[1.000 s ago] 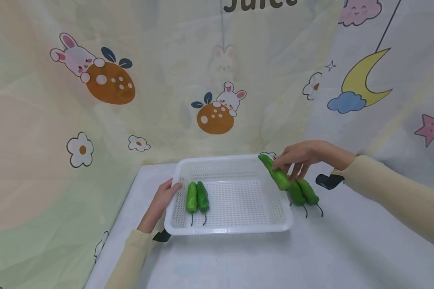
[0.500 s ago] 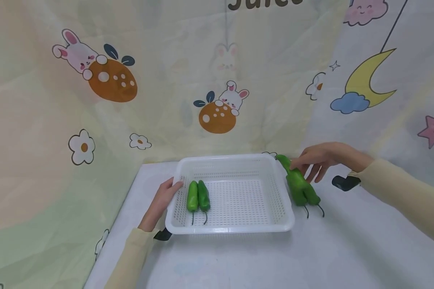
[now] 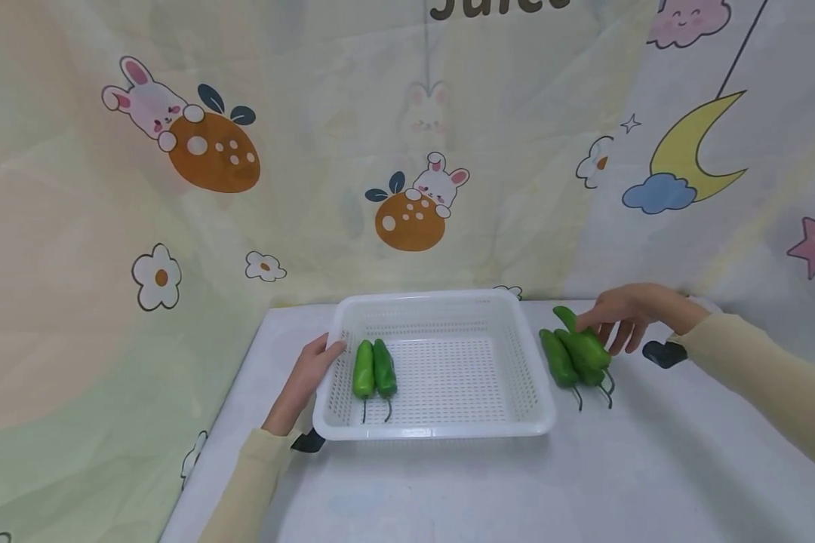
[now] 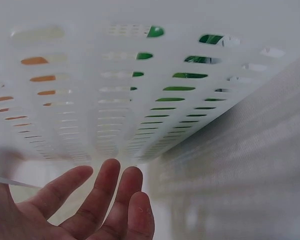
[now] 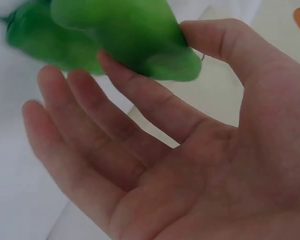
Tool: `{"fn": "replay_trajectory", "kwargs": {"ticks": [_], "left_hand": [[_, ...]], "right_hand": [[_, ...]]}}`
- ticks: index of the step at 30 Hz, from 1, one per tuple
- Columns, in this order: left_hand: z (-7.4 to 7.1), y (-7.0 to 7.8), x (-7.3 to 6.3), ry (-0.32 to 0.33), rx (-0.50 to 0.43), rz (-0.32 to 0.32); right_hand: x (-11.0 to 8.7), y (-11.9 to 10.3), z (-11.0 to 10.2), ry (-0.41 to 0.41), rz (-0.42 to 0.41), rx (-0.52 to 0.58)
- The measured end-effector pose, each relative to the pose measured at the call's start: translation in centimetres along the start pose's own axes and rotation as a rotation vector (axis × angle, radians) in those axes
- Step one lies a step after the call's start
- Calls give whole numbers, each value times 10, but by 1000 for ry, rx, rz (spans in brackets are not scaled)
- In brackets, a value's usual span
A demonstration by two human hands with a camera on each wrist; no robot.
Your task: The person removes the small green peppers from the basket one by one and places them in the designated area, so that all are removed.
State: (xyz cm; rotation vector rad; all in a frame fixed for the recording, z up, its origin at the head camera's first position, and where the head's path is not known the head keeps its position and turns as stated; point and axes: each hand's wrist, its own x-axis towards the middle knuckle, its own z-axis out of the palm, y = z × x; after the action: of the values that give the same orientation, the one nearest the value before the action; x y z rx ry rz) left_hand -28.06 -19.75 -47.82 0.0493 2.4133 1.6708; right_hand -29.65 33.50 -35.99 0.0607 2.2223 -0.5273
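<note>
My left hand (image 3: 306, 381) grips the left rim of a white perforated plastic basket (image 3: 435, 433), thumb over the edge; in the left wrist view the fingers (image 4: 105, 185) lie along its outer wall. Two green chili peppers (image 3: 363, 369) rest side by side in the basket's left part, stems toward me. My right hand (image 3: 635, 311) pinches another green chili pepper (image 3: 591, 349) between thumb and index finger, beyond the basket's right side. This pepper slants over a pair of peppers (image 3: 558, 362) lying on the table and partly covers one. In the right wrist view, the other three fingers are spread apart below the pinched pepper (image 5: 130, 35).
A white cloth covers the table (image 3: 435, 490). Behind it hangs a backdrop (image 3: 516, 188) printed with cartoon rabbits, flowers and a moon, close behind the basket's far rim.
My right hand has carried its pepper rightward from over the basket's right edge to above the pair on the table, lowering it. The left hand stays on the rim.
</note>
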Motion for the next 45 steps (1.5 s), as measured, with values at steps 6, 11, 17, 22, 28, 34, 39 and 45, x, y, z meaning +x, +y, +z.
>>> {"fn": "replay_trajectory", "kwargs": {"ticks": [6, 11, 17, 22, 28, 34, 39, 45], "left_hand": [[1, 0, 0, 7, -4, -11], [1, -1, 1, 3, 1, 6], [0, 0, 0, 6, -3, 16], [0, 0, 0, 7, -4, 4], [1, 6, -3, 3, 5, -5], [1, 16, -8, -3, 17, -21], [1, 8, -4, 2, 5, -11], [0, -1, 1, 11, -3, 8]], "right_hand": [[11, 18, 0, 10, 43, -65], [11, 26, 2, 37, 65, -108], [15, 28, 6, 65, 84, -144], [23, 32, 12, 78, 91, -163], [28, 38, 16, 93, 91, -174], [31, 41, 17, 110, 100, -176], [35, 43, 16, 105, 102, -173], [40, 46, 16, 98, 110, -161]]}}
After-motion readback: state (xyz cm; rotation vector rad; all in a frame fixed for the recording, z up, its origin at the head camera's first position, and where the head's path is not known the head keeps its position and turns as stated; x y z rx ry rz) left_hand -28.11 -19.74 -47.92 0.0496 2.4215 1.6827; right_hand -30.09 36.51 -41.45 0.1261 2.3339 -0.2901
